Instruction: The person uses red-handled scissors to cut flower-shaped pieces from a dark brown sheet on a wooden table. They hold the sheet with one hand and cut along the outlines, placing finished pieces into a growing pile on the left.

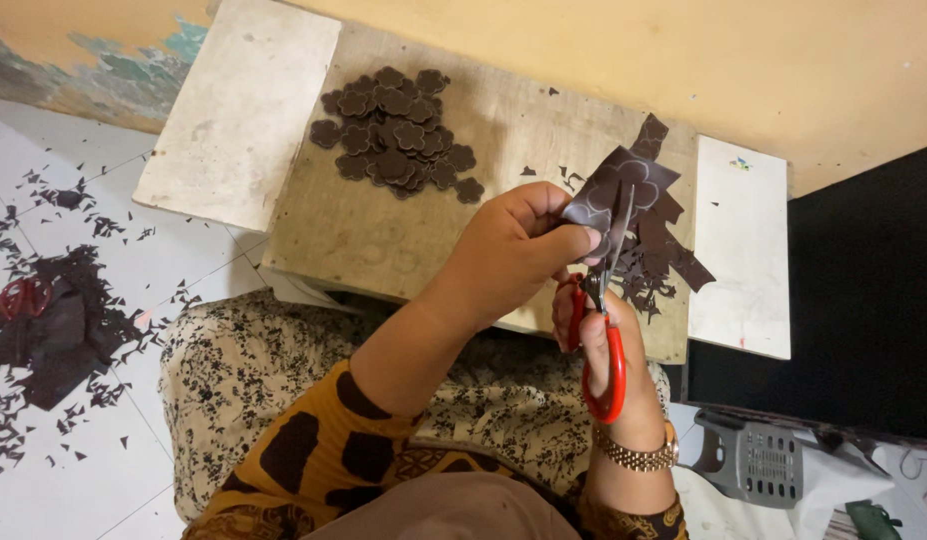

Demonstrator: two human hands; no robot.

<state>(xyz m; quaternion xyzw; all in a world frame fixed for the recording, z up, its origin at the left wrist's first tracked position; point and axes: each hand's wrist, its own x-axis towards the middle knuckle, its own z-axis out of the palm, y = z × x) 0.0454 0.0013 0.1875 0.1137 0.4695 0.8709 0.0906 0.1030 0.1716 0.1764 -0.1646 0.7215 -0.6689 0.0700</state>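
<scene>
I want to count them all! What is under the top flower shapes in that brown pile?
More dark brown flower shapes, overlapping, on the wooden board. How many lie buried beneath, and the board under the pile, are covered.

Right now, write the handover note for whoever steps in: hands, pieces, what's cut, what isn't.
Left hand pinches the dark brown sheet with flower outlines drawn on it.
Right hand works the red-handled scissors, blades in the sheet.
Done: a pile of cut flower shapes on the wooden board.
Left: the outlines on the held sheet; dark strips lie behind it.
Trimmings and a second pair of scissors lie on the floor.
</scene>
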